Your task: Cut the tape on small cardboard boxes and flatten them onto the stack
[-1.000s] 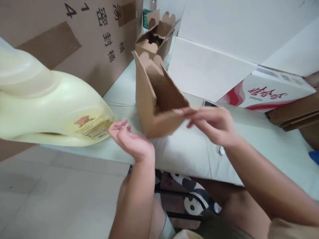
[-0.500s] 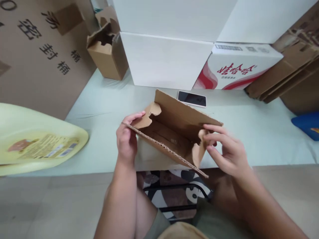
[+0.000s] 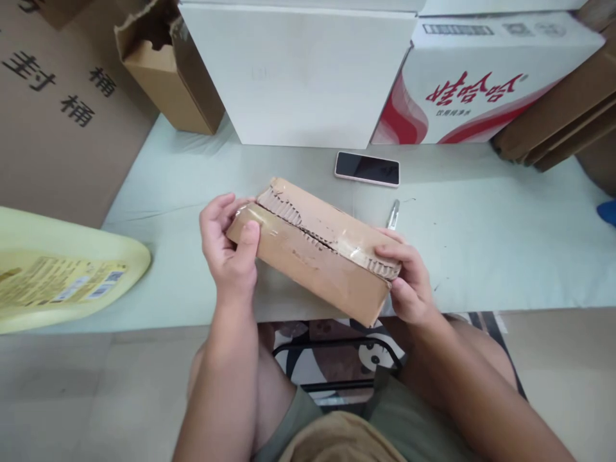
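Note:
A small brown cardboard box (image 3: 312, 256) is held over the near edge of a pale green surface (image 3: 481, 224). Its flaps are folded shut, with torn corrugated edges and old clear tape along the seam. My left hand (image 3: 228, 247) grips the box's left end, thumb on the near face. My right hand (image 3: 407, 282) grips the right end, fingers over the top corner. The box lies tilted, its left end farther from me.
A phone (image 3: 367, 168) lies face up beyond the box, a small metal blade (image 3: 393, 214) near it. A yellow plastic jug (image 3: 62, 276) lies at left. An open small carton (image 3: 163, 70), white boxes (image 3: 298, 70), a red-and-white box (image 3: 481, 77) and stacked cardboard (image 3: 553, 122) line the back.
The box was open and upright in my right hand, then held open between both hands. Now its flaps are closed and both hands hold its ends. The view has tilted down.

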The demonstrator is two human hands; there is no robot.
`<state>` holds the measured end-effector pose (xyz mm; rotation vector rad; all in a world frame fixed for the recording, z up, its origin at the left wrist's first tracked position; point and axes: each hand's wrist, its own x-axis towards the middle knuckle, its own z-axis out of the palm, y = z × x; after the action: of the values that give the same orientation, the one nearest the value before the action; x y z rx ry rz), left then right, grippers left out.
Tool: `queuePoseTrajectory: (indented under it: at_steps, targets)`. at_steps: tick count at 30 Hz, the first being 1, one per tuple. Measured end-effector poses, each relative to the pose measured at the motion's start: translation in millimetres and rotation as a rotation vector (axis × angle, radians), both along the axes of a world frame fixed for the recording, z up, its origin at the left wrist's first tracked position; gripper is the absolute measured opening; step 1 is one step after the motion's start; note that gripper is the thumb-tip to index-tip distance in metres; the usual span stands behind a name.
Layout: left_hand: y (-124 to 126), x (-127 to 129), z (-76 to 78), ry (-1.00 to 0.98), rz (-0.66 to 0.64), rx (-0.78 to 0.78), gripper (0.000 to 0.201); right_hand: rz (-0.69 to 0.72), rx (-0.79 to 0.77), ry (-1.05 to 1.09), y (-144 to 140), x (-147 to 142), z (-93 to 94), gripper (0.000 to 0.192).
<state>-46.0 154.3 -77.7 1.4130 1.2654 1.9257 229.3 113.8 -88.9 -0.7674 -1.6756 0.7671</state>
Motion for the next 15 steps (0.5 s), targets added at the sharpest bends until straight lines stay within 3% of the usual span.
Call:
queuePoseTrajectory:
  at_steps: [5, 10, 13, 15]
  targets:
    - [-0.9, -6.1, 9.1, 0.129, -0.044, -0.06, 0.028, 0.029, -0.011, 0.031, 0.0, -0.8, -1.3, 0.032]
    - [-2.6, -13.6, 15.7, 0.183, -0.054, -0.159, 0.022, 0.055, -0.033, 0.035, 1.2, 4.3, -3.6, 0.039]
    - [1.2, -20.2, 12.8, 0.086, -0.024, -0.132, 0.019, -0.007, -0.182, 0.102, 5.4, 14.7, -12.5, 0.056]
    - [6.2, -26.1, 10.5, -0.093, 0.034, -0.115, 0.019, -0.057, -0.306, 0.091, 8.3, 20.4, -17.4, 0.055]
